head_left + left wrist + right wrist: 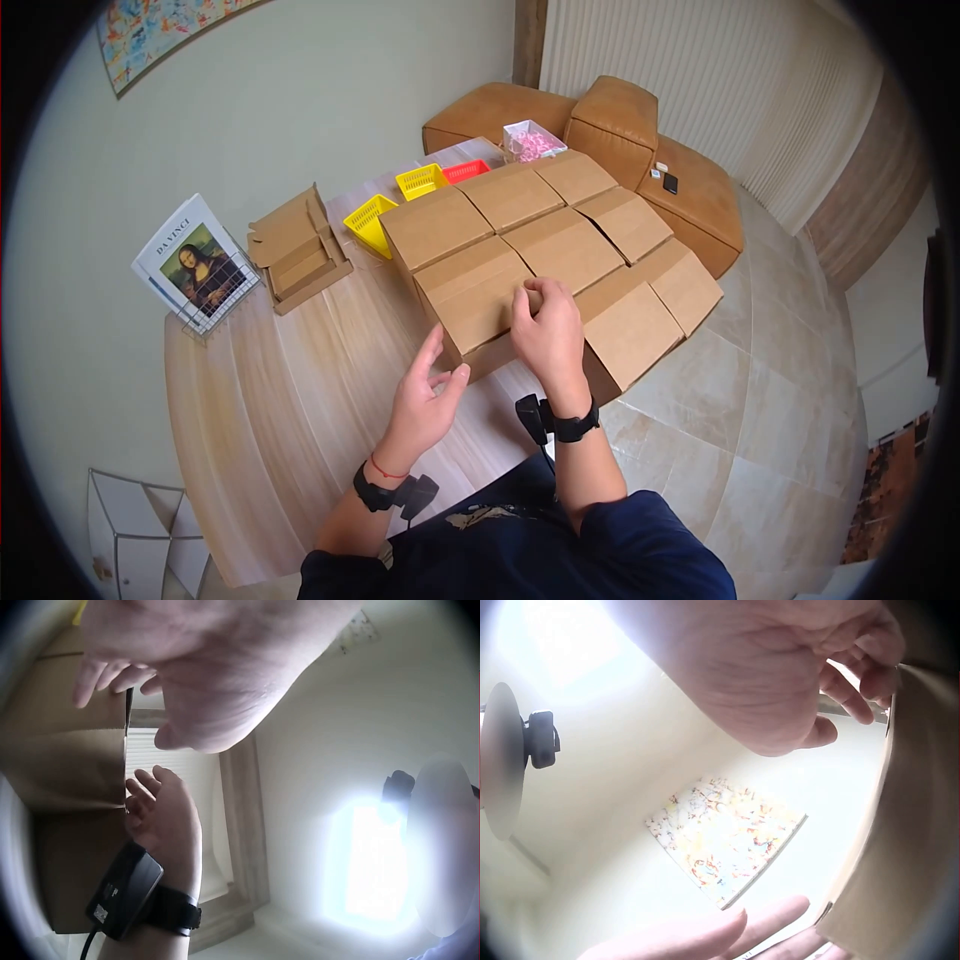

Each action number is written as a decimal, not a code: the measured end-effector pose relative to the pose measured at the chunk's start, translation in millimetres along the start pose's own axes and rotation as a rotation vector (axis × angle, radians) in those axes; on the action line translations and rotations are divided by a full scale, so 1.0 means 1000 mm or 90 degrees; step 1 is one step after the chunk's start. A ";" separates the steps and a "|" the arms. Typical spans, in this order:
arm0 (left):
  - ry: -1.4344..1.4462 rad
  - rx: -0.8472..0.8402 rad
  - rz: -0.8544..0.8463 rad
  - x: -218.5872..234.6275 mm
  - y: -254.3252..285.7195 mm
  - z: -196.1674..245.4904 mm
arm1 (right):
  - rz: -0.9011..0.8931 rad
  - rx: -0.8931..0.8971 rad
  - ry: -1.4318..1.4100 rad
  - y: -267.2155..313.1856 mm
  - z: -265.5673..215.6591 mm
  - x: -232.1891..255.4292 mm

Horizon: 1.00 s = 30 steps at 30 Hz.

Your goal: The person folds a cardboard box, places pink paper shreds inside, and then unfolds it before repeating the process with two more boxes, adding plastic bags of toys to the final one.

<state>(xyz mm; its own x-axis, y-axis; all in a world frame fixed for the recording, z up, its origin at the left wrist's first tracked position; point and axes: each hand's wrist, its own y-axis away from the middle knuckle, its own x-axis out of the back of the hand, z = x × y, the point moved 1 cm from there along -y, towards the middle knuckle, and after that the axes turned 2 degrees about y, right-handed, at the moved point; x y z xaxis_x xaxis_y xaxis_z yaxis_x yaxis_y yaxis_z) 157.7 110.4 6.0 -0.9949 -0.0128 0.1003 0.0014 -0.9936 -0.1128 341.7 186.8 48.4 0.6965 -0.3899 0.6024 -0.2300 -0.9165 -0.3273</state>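
Cardboard box (pixel 470 290): handling.
Probably light, stiff; best held by opposite sides; left hand (pixel 424 403) spread beside box, right hand (pixel 549 335) curled at its edge, grip unclear.

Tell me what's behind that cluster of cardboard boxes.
Beyond the cardboard boxes are two yellow baskets, a red basket and a whitish bin with pink pieces inside. The boxes hide parts of the baskets; anything lower there is covered.
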 end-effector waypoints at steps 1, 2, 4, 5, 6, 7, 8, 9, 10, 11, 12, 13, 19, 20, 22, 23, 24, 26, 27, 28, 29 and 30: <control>0.003 -0.002 0.002 0.000 0.000 -0.001 | -0.002 -0.009 0.005 0.000 0.000 0.000; 0.005 -0.009 0.006 0.000 0.001 -0.001 | 0.005 -0.011 0.000 0.000 0.001 0.000; 0.011 -0.022 0.010 0.001 0.003 -0.001 | 0.021 -0.018 -0.007 0.000 0.006 -0.003; 0.008 -0.021 0.016 0.002 0.005 0.000 | 0.017 -0.021 -0.023 0.001 0.008 -0.005; 0.004 -0.020 0.022 0.003 0.007 0.002 | 0.012 -0.023 -0.030 0.003 0.009 -0.005; 0.001 -0.019 0.027 0.004 0.009 0.004 | 0.006 -0.026 -0.035 0.006 0.007 -0.003; -0.003 -0.022 0.038 0.006 0.012 0.005 | 0.001 -0.030 -0.040 0.009 0.006 -0.002; -0.008 -0.026 0.050 0.009 0.016 0.007 | -0.001 -0.021 -0.046 0.012 0.006 -0.002; -0.012 -0.030 0.063 0.013 0.019 0.007 | -0.003 -0.011 -0.051 0.016 0.005 -0.001; -0.020 -0.024 0.073 0.017 0.023 0.008 | -0.005 -0.002 -0.057 0.019 0.004 -0.001; -0.029 -0.017 0.083 0.022 0.028 0.009 | -0.020 0.000 -0.070 0.024 0.003 -0.001; -0.038 -0.009 0.093 0.028 0.033 0.009 | -0.035 0.002 -0.083 0.028 0.002 -0.002; 0.033 0.006 0.167 0.074 0.068 0.003 | -0.225 -0.025 -0.220 0.058 -0.020 -0.009; 0.063 0.012 0.183 0.080 0.073 0.010 | -0.256 -0.026 -0.248 0.062 -0.022 -0.014; 0.074 0.023 0.230 0.087 0.086 0.029 | -0.321 -0.027 -0.305 0.071 -0.025 -0.025; 0.071 0.018 0.250 0.091 0.093 0.033 | -0.341 -0.014 -0.361 0.076 -0.022 -0.039; 0.067 0.012 0.272 0.096 0.099 0.035 | -0.374 -0.017 -0.376 0.078 -0.024 -0.046; 0.046 0.026 0.286 0.110 0.115 0.033 | -0.442 -0.024 -0.407 0.081 -0.034 -0.055; 0.034 0.032 0.292 0.116 0.120 0.033 | -0.474 -0.011 -0.415 0.081 -0.037 -0.059; 0.074 0.050 0.317 0.119 0.125 0.037 | -0.479 0.001 -0.430 0.083 -0.038 -0.064; 0.115 0.067 0.343 0.121 0.130 0.043 | -0.484 0.012 -0.444 0.084 -0.039 -0.070; 0.156 0.082 0.369 0.124 0.134 0.046 | -0.489 0.025 -0.459 0.086 -0.041 -0.074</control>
<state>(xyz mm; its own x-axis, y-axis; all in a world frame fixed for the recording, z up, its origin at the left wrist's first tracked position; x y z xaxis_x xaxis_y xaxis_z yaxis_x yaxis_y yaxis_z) 38.7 -29.0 49.1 -0.8235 -0.5404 -0.1726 0.5423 -0.8392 0.0401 242.8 133.3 6.1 0.8878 0.4521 0.0864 0.4582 -0.8859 -0.0723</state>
